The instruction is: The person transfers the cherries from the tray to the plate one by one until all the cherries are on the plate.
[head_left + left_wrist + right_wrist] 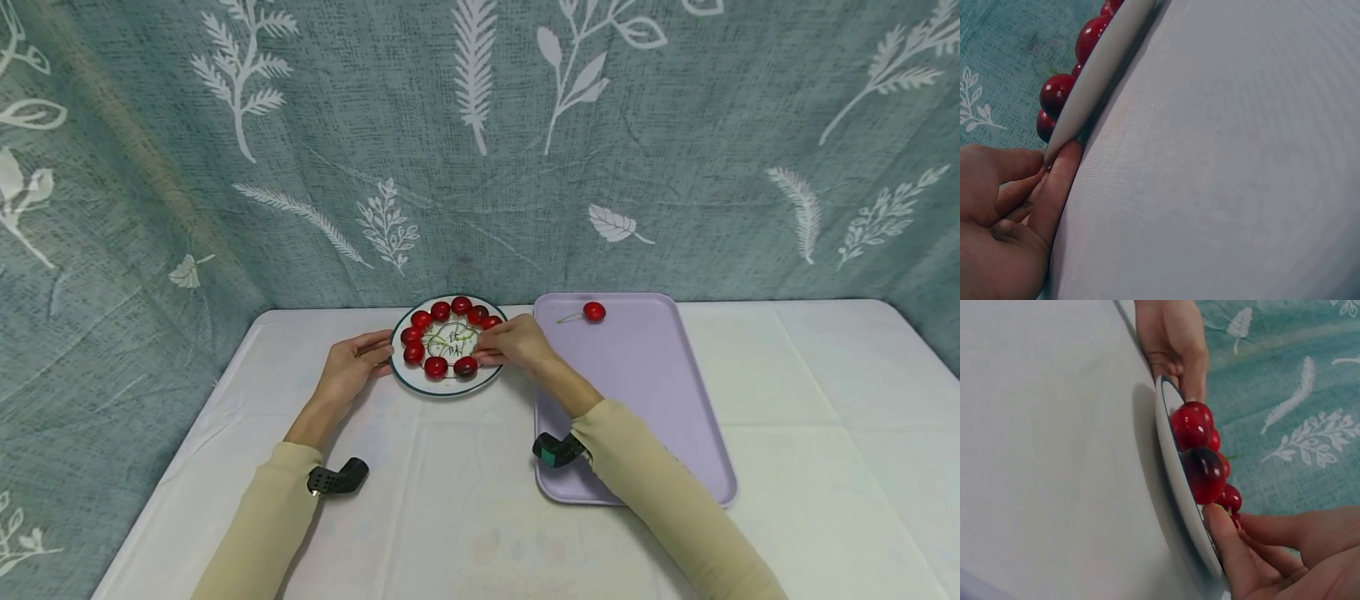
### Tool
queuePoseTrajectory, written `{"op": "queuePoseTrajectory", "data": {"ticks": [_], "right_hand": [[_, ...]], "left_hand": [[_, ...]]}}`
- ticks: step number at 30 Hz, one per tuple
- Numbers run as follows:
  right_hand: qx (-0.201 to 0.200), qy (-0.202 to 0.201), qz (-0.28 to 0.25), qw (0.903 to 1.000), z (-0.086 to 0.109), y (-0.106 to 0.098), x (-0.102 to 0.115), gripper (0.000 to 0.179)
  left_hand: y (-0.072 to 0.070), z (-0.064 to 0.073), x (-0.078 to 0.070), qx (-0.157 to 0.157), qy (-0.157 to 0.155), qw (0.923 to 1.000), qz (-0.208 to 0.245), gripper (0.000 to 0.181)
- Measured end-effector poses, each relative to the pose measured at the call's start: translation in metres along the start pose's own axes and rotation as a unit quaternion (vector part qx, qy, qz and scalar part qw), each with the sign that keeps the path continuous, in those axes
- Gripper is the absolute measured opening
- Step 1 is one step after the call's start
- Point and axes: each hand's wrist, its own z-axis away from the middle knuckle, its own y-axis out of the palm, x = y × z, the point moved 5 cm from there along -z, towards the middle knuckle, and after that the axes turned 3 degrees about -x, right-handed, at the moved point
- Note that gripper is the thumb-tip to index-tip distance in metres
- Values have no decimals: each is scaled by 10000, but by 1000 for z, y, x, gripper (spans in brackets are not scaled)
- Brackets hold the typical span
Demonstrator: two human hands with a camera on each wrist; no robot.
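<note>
A white plate (450, 387) with a dark green rim stands at the back of the table, bearing a ring of red cherries (436, 367) with their green stems pointing inward. My left hand (347, 367) grips its left edge, thumb and fingers on either side of the rim in the left wrist view. At the right edge, my right hand (517, 340) pinches a cherry (1235, 520) between thumb and fingers. Most of that cherry is hidden by the fingers; a bit of green stem shows by the thumb tip in the right wrist view.
A lilac tray (637, 400) lies right of the plate, beneath my right forearm. One cherry with a stem (594, 312) sits near its far edge. A green leaf-patterned curtain (420, 150) rises behind the white tablecloth (442, 500).
</note>
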Motion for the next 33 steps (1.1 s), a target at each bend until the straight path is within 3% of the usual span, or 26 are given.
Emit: {"op": "queuePoseTrajectory", "data": {"ticks": [9,23,33], "right_hand": [[68,-198,271,9994,0,9,4,28],[222,-169,467,9985,-1,16,7,29],[158,-307,450,9984,3,-1,25,30]], "left_hand": [[0,1,0,-18,3,10000,-80,43],[1,1,-1,-81,-92,9999,-92,44],[2,1,-2,-99,-151,9998,-100,43]]}}
